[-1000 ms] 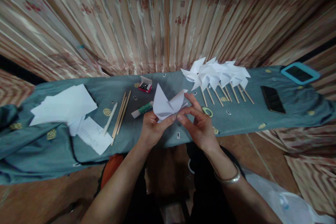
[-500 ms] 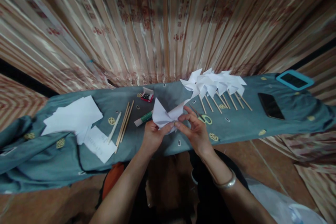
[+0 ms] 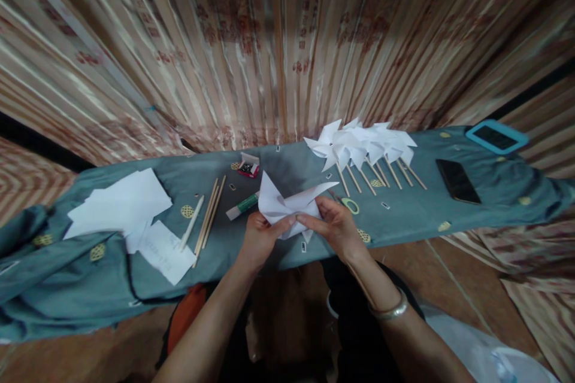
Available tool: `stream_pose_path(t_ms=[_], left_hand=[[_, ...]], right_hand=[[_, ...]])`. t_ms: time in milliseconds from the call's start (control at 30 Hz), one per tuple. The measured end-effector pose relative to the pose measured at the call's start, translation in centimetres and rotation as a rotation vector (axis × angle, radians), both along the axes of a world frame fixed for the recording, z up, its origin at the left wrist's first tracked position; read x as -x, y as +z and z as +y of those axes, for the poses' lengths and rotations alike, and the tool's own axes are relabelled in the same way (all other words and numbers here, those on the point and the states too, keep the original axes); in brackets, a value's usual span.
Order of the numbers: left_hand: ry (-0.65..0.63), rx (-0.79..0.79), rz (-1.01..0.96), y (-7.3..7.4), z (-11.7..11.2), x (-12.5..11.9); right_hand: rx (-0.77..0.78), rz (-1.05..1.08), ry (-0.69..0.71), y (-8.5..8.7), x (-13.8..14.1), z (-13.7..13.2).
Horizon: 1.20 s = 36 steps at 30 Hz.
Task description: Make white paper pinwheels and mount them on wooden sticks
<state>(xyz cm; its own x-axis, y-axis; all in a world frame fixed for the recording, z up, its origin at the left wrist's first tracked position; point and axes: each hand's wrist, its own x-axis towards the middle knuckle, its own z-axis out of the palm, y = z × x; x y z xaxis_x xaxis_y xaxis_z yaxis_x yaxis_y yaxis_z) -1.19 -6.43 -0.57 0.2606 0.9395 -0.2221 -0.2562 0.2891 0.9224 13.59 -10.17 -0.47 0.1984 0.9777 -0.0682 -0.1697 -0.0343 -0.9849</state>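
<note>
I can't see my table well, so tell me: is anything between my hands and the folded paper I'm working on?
Nothing visible. The left hand and right hand both grip the folded white paper directly, above the near edge of the cloth-covered table. The glue stick and scissors lie apart, behind it.

A striped, patterned curtain (image 3: 278, 42) hangs behind a table draped in teal cloth (image 3: 471, 215) over brown floor (image 3: 453, 275).

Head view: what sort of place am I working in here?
Probably a home craft spot, not a workshop: a low surface under a teal cloth before a striped curtain. Finished paper pinwheels, wooden sticks and paper sheets lie on it; both hands fold a paper piece.
</note>
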Motion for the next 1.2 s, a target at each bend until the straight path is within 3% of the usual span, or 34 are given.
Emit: stream_pose_path(t_ms=[533, 833, 1200], left_hand=[[-0.078, 0.079, -0.014, -0.6, -0.7, 0.1], [-0.096, 0.062, 0.048, -1.0, -0.7, 0.2], [-0.030, 0.035, 0.118, -2.4, -0.1, 0.3]], right_hand=[[0.154, 0.108, 0.142, 0.6, -1.1, -0.5], [0.151, -0.017, 0.136, -0.3, -1.5, -0.5], [0.126, -0.142, 0.135, -1.3, -1.1, 0.6]])
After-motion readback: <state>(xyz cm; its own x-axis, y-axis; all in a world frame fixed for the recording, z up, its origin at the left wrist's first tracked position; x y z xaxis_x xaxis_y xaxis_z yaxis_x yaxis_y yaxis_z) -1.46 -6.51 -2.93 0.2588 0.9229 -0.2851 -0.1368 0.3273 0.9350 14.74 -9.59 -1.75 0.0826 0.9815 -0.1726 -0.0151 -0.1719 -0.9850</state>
